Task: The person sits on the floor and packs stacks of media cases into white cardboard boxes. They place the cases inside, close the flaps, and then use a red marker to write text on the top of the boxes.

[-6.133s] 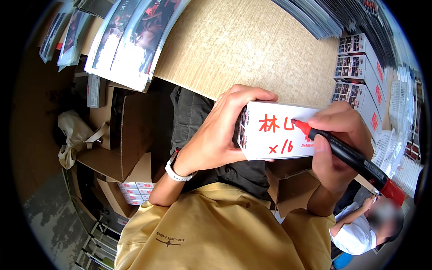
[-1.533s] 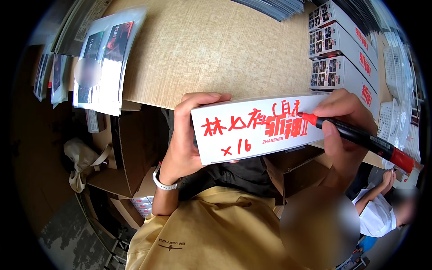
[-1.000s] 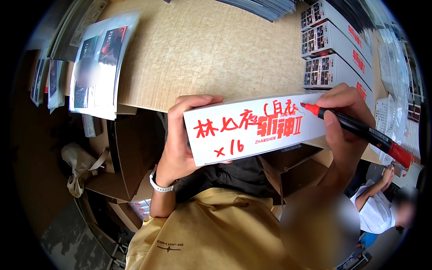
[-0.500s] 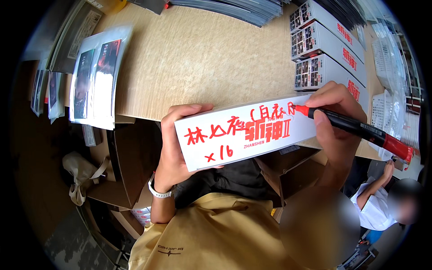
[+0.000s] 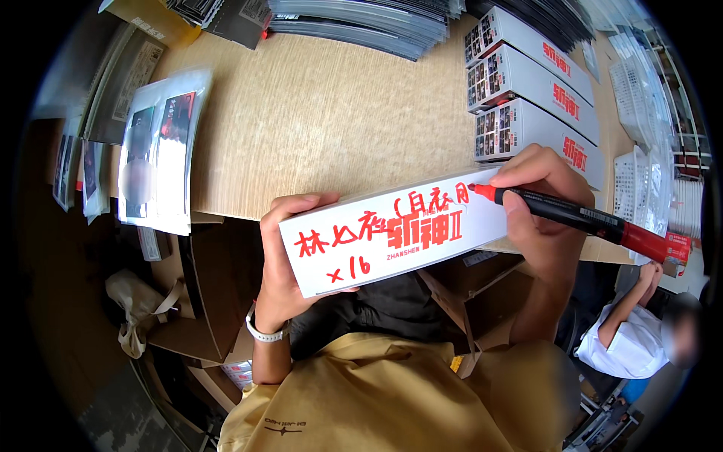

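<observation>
A long white cardboard box (image 5: 354, 264) with red print and red handwriting is held tilted at the table's near edge. My left hand (image 5: 282, 256), with a white band on its wrist, grips the box's left end, thumb along the top edge and fingers underneath. Closed around a black and red marker pen (image 5: 572, 213) is my right hand (image 5: 546, 203), resting by the box's right end. The pen's red tip meets the box face at the end of the upper line of writing.
Three similar white boxes (image 5: 538, 98) lie side by side at the right of the wooden table (image 5: 324, 113). Stacks of dark flat sleeves (image 5: 361, 22) fill the back. Clear-bagged cards (image 5: 162, 151) sit at the left edge. Open cartons (image 5: 199, 301) stand below; another person (image 5: 629, 331) is at lower right.
More red strokes now complete the last character on the upper line. In the picture the box and both hands have shifted slightly left and down, along with the rest of the table.
</observation>
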Motion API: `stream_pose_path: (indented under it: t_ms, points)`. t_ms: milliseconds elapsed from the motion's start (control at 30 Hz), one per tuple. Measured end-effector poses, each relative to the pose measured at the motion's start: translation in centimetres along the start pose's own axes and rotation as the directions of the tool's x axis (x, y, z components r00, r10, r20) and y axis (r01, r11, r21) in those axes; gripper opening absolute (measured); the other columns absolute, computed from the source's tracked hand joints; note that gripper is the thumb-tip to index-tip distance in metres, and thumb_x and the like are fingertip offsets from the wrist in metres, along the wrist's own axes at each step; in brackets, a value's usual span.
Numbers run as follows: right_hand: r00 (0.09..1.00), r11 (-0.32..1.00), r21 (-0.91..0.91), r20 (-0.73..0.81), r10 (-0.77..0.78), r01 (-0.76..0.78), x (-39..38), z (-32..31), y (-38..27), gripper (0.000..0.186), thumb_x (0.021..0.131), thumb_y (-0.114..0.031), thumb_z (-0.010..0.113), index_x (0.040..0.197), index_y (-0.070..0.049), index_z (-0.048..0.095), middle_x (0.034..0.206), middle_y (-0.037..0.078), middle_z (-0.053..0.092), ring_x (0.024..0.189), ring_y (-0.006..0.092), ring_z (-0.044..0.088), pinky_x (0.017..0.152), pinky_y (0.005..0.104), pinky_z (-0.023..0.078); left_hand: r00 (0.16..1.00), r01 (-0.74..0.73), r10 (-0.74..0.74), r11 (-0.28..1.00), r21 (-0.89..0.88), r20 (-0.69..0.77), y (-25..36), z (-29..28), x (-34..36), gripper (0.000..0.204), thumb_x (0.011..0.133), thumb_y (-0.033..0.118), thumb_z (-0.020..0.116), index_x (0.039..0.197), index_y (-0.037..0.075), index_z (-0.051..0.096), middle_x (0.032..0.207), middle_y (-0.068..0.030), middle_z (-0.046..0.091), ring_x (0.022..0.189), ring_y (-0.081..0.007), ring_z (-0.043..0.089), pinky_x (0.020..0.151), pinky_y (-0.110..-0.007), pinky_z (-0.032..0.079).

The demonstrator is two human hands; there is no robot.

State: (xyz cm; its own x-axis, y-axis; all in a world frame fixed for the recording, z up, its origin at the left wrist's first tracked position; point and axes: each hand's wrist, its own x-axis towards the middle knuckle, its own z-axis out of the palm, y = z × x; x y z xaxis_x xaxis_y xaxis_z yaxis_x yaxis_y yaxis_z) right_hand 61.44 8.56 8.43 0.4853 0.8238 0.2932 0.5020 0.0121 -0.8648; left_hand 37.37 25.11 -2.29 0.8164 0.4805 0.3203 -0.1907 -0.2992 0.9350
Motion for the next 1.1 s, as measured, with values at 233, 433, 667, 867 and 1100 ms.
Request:
stream_pose_path:
  t_ms: [233,433,667,867,1100]
  points:
    - [0.999,1.000,0.018,0.030,-0.018,0.017,0.1,-0.2,0.5,0.014,0.078,0.012,0.065,0.088,0.003,0.065,0.078,0.007,0.065,0.067,0.0077,0.059,0.062,0.0219,0.046,1.000,0.021,-0.022,0.999,-0.028,-0.012,-0.4,0.0,-0.3,0.111,0.062,0.029,0.101,0.145,0.002,0.031,0.138,-0.0220,0.049,0.128,-0.0331,0.058,0.103,-0.043,0.056]
    - [1.000,0.999,0.049,-0.008,0.011,-0.011,0.1,-0.4,-0.2,0.013,0.078,0.011,0.065,0.088,0.002,0.065,0.076,0.006,0.062,0.067,0.0068,0.058,0.062,0.0211,0.044,0.994,0.095,-0.099,0.992,-0.077,-0.046,-0.4,0.3,-0.8,0.118,0.059,0.037,0.101,0.146,0.003,0.030,0.142,-0.0225,0.049,0.131,-0.0315,0.056,0.108,-0.043,0.051]
    - [0.980,0.987,0.078,0.128,-0.151,0.142,-0.1,-1.2,0.4,0.013,0.079,0.006,0.066,0.091,0.001,0.064,0.082,0.006,0.061,0.063,0.0098,0.055,0.059,0.0225,0.041,0.998,0.062,-0.063,0.997,-0.040,-0.021,0.8,-0.2,-0.7,0.111,0.062,0.025,0.101,0.146,0.003,0.031,0.140,-0.0206,0.047,0.131,-0.0314,0.056,0.105,-0.043,0.055]
    - [0.979,0.992,0.124,-0.201,0.015,0.010,-3.2,-4.7,-0.2,0.027,0.093,-0.023,0.064,0.102,0.003,0.062,0.087,0.009,0.059,0.063,0.0073,0.047,0.061,0.0205,0.038,0.996,0.086,-0.086,0.996,-0.006,-0.035,2.5,-0.5,-0.3,0.101,0.066,0.016,0.098,0.147,0.002,0.038,0.145,-0.0195,0.053,0.135,-0.0299,0.055,0.112,-0.041,0.045]
    - [0.936,0.974,-0.209,-0.353,0.010,-0.090,-8.1,-8.9,0.4,0.029,0.104,-0.013,0.056,0.128,0.004,0.060,0.111,0.020,0.073,0.077,0.0125,0.059,0.068,0.0243,0.046,0.979,0.145,-0.129,0.985,0.095,-0.155,5.2,-1.8,2.4,0.094,0.079,0.013,0.088,0.155,-0.001,0.035,0.150,-0.0187,0.049,0.140,-0.0286,0.050,0.115,-0.043,0.041]
